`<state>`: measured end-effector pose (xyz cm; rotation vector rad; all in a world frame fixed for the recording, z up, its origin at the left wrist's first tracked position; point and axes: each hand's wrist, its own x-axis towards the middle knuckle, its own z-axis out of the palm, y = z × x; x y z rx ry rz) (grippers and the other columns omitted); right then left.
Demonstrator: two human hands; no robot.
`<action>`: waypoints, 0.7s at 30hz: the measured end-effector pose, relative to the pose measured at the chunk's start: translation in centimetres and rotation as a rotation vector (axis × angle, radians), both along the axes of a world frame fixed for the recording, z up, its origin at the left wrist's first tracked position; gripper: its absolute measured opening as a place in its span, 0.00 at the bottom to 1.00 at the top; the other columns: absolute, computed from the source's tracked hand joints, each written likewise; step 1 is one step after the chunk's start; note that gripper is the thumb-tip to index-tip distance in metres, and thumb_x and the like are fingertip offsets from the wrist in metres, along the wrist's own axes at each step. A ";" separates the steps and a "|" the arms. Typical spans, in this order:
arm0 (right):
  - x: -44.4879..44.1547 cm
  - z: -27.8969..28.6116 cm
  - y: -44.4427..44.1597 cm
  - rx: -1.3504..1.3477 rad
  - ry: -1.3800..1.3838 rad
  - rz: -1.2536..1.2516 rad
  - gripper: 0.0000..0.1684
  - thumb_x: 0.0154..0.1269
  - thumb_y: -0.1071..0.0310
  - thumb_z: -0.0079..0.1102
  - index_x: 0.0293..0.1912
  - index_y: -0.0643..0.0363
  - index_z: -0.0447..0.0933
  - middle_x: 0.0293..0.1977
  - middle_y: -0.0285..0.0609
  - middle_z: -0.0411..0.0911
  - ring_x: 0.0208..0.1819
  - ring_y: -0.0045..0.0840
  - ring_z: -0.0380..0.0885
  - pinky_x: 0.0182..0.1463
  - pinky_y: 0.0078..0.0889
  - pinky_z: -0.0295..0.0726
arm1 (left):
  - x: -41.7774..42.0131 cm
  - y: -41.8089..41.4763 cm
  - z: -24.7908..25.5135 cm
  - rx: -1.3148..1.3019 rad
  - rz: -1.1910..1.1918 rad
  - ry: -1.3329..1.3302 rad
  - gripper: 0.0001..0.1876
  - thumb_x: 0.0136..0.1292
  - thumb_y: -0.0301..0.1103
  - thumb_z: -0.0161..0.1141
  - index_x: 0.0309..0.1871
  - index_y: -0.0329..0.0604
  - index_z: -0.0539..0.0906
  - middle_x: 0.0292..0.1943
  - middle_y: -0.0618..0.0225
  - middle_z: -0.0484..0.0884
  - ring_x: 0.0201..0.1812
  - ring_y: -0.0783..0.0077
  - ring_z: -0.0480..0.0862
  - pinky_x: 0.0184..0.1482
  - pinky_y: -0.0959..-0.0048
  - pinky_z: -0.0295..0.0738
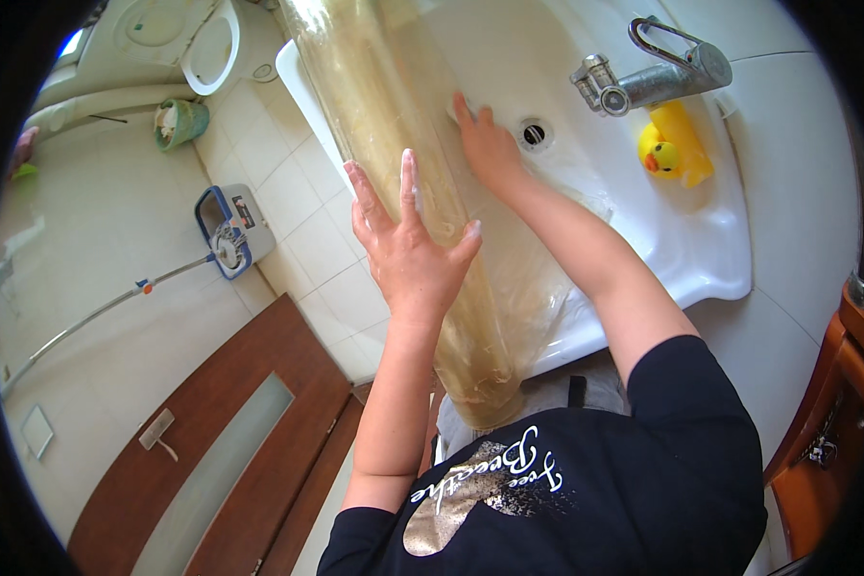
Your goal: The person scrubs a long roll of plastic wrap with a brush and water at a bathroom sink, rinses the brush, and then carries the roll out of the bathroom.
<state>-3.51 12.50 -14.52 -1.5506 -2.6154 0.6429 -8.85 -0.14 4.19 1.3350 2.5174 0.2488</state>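
A long, yellowish, transparent plastic tube or rolled sheet (403,122) slants across the left side of a white washbasin (547,43), its near end overhanging the front rim by my shirt. Above its upper surface my left hand (417,237) is spread, with white foam on the fingers; whether it touches the plastic is unclear. My right hand (486,140) reaches low into the basin between the tube and the drain (534,135), fingers slightly apart. Something whitish shows by its fingertips, too small to identify. Thin clear film and wet streaks lie beneath the right forearm.
A metal faucet (655,79) stands at the basin's right, with yellow rubber ducks (666,155) beside it. To the left are a toilet (219,50), a green waste bin (181,124), a mop bucket (241,223) with a mop, and a brown door (259,374). Wooden furniture is at the lower right.
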 end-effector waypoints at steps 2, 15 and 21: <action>-2.0 -0.3 2.3 0.019 0.037 -0.069 0.37 0.63 0.73 0.45 0.71 0.52 0.51 0.44 0.56 0.71 0.33 0.45 0.81 0.33 0.39 0.82 | 0.1 0.0 0.0 -0.012 -0.005 0.011 0.51 0.42 0.46 0.71 0.72 0.70 0.56 0.75 0.58 0.35 0.70 0.43 0.52 0.54 0.54 0.75; 7.7 2.1 -6.1 -0.176 -0.144 0.067 0.38 0.63 0.73 0.45 0.71 0.48 0.50 0.43 0.58 0.70 0.30 0.47 0.80 0.32 0.44 0.82 | 0.0 -0.1 0.0 0.018 0.016 -0.032 0.50 0.43 0.45 0.71 0.72 0.70 0.57 0.75 0.59 0.35 0.71 0.44 0.52 0.54 0.55 0.75; -0.5 -0.1 0.6 0.006 -0.007 -0.042 0.36 0.63 0.75 0.45 0.70 0.53 0.52 0.42 0.56 0.72 0.32 0.46 0.81 0.32 0.40 0.83 | 0.0 0.0 0.1 0.017 0.019 -0.031 0.50 0.43 0.45 0.71 0.72 0.69 0.57 0.75 0.59 0.35 0.70 0.44 0.52 0.55 0.54 0.75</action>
